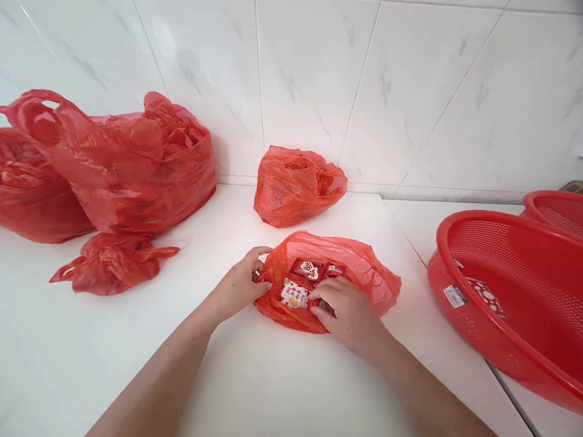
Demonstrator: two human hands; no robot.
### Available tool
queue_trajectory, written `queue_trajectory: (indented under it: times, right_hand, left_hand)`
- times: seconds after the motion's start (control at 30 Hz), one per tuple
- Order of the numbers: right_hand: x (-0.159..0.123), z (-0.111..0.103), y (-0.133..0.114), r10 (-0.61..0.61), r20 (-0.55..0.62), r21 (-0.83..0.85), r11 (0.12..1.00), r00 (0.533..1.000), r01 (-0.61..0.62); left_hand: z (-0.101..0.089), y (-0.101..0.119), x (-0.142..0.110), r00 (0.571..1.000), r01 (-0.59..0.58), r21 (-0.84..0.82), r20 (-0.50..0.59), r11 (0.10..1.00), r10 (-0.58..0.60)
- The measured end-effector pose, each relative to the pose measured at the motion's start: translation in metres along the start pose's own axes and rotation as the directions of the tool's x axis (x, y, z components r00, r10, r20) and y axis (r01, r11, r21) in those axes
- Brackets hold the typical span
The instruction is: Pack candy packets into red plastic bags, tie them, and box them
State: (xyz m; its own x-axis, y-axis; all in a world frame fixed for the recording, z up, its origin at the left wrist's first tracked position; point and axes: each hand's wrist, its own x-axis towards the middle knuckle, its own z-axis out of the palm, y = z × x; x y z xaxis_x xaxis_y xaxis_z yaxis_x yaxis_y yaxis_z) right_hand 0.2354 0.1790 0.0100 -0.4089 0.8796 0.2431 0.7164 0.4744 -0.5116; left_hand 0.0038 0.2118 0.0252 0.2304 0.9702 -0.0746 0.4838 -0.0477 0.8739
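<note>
At the far left of the desk point(40, 342), large red bags point(139, 176) stand bunched near the tiled wall point(305, 64), with a small knotted bag point(117, 264) lying just in front of them. My left hand point(236, 289) is at the left edge of the open bag point(383, 282), thumb and forefinger apart at its rim; whether that grip is pinching the thin film, I cannot tell. Behind the open bag, near the wall, sits a crumpled bag point(290, 192).

Inside my open bag lie a white packet point(294, 295) with red print, a dark red packet point(308, 269) and a smaller red packet point(335, 268). My right hand point(350, 311) reaches in beside them, fingers bent over the contents; they hide whether this grip has closed on anything.

I judge the step in hand to be handling packets inside the bag. The next move calls for a steady rim at my left and a light touch at my right, so the film doesn't snag. Further right are a red basket point(458, 320) and a second basket point(537, 200) behind it.
</note>
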Motion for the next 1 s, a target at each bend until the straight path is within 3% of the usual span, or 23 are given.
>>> queue_trajectory:
  times: [0.13,0.33,0.73,1.0]
  right_hand:
    - [-0.002,0.002,-0.008,-0.087,0.052,-0.026,0.996,0.995,0.088]
    - [-0.003,0.009,-0.010,-0.082,0.084,-0.104,0.990,0.993,0.091]
    - [-0.001,-0.002,-0.002,0.119,-0.034,-0.153,0.981,0.992,-0.123]
    - [0.000,0.000,0.001,0.029,-0.109,-0.125,0.991,0.994,-0.043]
  left_hand:
    - [0.000,0.002,-0.001,1.000,-0.009,0.005,0.008,1.000,0.009]
    - [-0.001,0.003,-0.002,1.000,-0.004,-0.005,0.014,1.000,0.004]
    - [-0.002,0.003,-0.001,1.000,0.007,0.011,0.016,1.000,-0.007]
    - [-0.001,0.000,0.000,1.000,-0.003,0.020,-0.009,1.000,0.003]
